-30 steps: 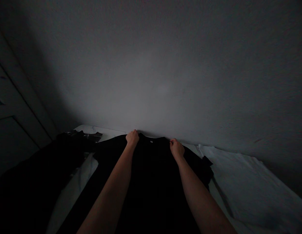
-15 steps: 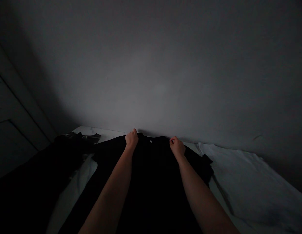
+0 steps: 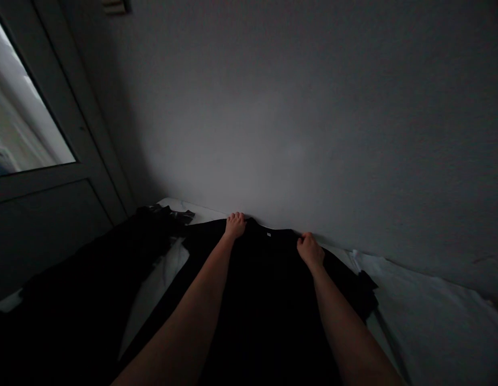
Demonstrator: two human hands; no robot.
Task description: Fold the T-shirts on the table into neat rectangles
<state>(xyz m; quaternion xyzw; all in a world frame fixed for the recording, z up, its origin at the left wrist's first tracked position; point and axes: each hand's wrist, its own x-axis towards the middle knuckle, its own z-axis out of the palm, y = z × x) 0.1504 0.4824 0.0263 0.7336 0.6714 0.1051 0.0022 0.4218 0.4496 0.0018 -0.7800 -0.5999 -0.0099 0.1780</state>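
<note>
A black shirt point(image 3: 268, 300) lies spread out, its neckline toward the wall and a small white label point(image 3: 268, 234) inside the collar. My left hand point(image 3: 235, 225) is on the shoulder just left of the collar, its fingers bent over the fabric edge. On the other side of the collar, my right hand point(image 3: 311, 251) has its fingers closed on the shoulder fabric. The sleeve on the right is bunched at its end. The lower part of the shirt is very dark and partly hidden by my forearms.
A dark heap of clothing point(image 3: 91, 268) lies at the left. White cloth point(image 3: 437, 305) covers the surface at the right. Behind stands a grey wall point(image 3: 273, 118), with a door point(image 3: 51, 198) and its glass pane at the far left.
The view has turned left, bringing the door's glass into sight. My left hand's fingers have gone from a fist to lying bent over the shirt's edge.
</note>
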